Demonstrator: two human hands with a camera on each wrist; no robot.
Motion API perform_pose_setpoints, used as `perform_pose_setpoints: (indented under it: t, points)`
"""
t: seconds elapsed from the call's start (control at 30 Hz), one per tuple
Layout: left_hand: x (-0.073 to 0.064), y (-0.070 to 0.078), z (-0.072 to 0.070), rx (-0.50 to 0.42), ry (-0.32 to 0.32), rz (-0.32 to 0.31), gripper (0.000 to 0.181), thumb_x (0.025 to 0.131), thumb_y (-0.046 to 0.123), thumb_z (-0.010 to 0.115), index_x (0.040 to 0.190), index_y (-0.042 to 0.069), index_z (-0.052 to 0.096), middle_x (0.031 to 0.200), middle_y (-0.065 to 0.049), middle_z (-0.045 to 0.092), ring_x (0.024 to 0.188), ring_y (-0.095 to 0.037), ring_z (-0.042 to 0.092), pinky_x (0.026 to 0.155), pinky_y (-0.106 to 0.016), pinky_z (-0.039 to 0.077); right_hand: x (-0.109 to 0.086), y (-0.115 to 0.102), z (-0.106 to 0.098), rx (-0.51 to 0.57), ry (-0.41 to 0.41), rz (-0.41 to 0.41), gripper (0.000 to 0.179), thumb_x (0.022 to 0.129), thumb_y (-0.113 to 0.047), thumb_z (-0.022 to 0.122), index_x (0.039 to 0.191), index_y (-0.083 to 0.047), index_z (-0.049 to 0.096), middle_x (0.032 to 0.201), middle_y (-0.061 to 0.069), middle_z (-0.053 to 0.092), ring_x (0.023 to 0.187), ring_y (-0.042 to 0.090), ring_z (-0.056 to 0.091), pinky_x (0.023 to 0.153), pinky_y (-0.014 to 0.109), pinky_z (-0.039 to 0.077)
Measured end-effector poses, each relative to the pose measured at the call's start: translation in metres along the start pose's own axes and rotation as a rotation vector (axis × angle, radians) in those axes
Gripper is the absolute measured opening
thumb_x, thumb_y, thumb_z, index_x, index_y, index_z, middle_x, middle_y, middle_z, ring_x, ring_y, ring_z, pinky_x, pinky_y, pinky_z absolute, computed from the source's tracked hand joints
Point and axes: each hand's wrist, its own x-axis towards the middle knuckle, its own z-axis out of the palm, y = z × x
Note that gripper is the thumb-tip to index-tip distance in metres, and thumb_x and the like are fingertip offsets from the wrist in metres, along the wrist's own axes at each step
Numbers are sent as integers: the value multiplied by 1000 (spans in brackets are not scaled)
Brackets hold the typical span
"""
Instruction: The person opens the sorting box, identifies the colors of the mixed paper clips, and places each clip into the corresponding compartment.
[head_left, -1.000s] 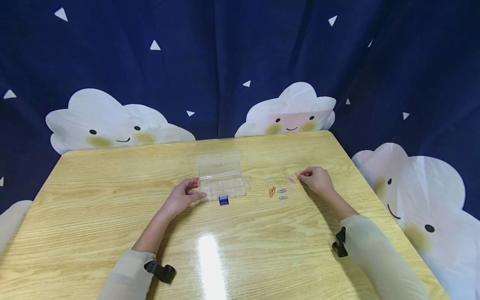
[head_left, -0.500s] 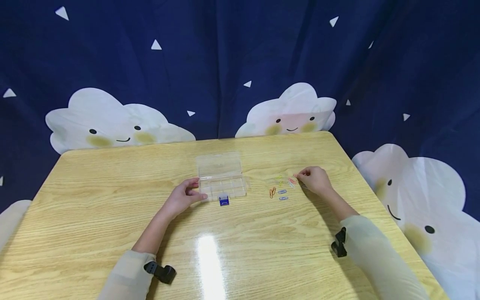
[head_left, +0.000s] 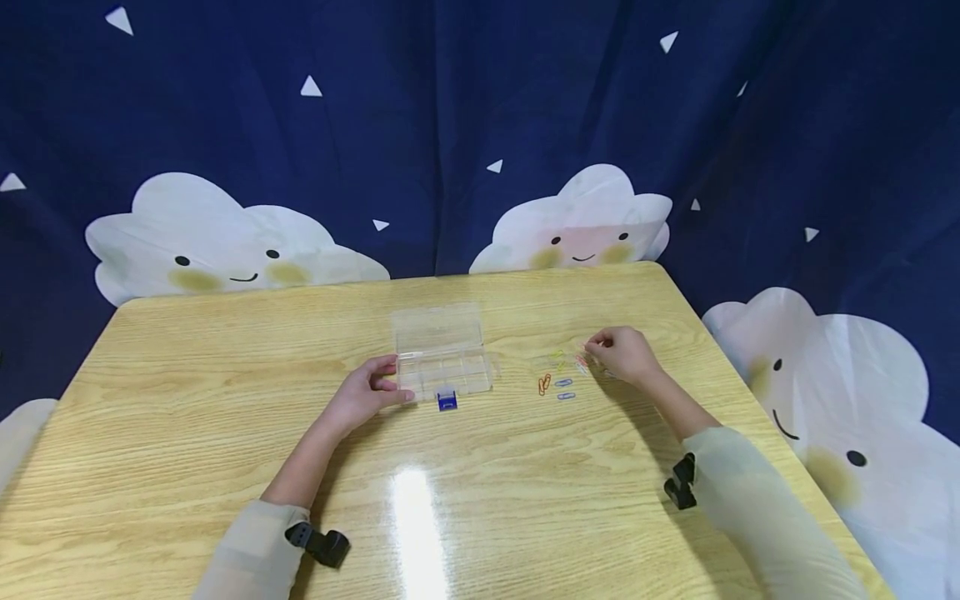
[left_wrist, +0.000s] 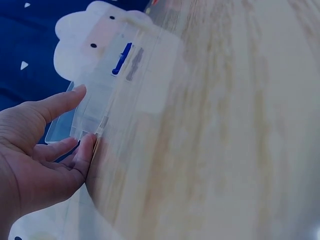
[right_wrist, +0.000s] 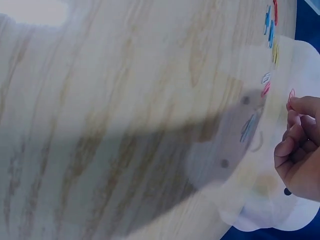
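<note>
A clear plastic compartment box (head_left: 444, 372) lies on the table with its lid (head_left: 437, 327) tipped back and a blue latch (head_left: 447, 402) at the front. My left hand (head_left: 360, 397) holds its left end, thumb by the front corner and fingers along the side. Over to the right, my right hand (head_left: 628, 356) pinches a pinkish-red paper clip (right_wrist: 292, 95) between thumb and forefinger, raised over the table. Below it lie a pink paper clip (right_wrist: 266, 89) and a white one (right_wrist: 266, 78). The box's compartments show nothing distinct inside.
Between box and right hand lie orange paper clips (head_left: 543, 384), blue paper clips (head_left: 565, 396) and yellow paper clips (head_left: 560, 359). Pale blue clips (right_wrist: 247, 128) sit in the right hand's shadow. A dark blue curtain (head_left: 360, 133) hangs behind the wooden table (head_left: 525, 483).
My right hand has shifted slightly left and away from me, with the pinkish-red paper clip in its fingertips. The left hand and the box have stayed put.
</note>
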Motion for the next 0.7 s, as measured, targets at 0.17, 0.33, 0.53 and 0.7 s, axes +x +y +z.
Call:
perform_pose_setpoints:
  t: [0.17, 0.33, 0.53, 0.7]
  points:
    - [-1, 0, -1, -7, -8, 6, 78, 71, 25, 73, 135, 9, 33, 129, -12, 43, 100, -24, 47, 73, -25, 43, 2, -9, 1, -14, -3, -20, 23, 86, -26, 56, 91, -5, 66, 77, 10, 63, 54, 15, 48, 50, 27, 39]
    - [0, -1, 0, -1, -9, 4, 78, 71, 25, 73, 135, 9, 32, 129, -12, 43, 101, -23, 47, 73, -25, 43, 1, -14, 1, -4, -24, -14, 23, 86, -26, 56, 91, -6, 65, 75, 11, 62, 52, 14, 45, 48, 27, 37]
    - [1, -2, 0, 6, -8, -3, 79, 70, 26, 74, 136, 9, 32, 129, -12, 43, 100, -23, 47, 72, -25, 43, 3, -22, 1, 26, -57, -29, 22, 86, -27, 56, 90, -7, 65, 67, 12, 64, 48, 15, 47, 48, 27, 37]
    - [2, -3, 0, 19, 3, 4, 80, 70, 27, 74, 135, 8, 32, 128, -12, 43, 98, -21, 48, 71, -23, 43, 4, -30, 2, 13, -47, -60, 22, 85, -27, 57, 89, -7, 65, 64, 12, 62, 50, 14, 50, 51, 27, 38]
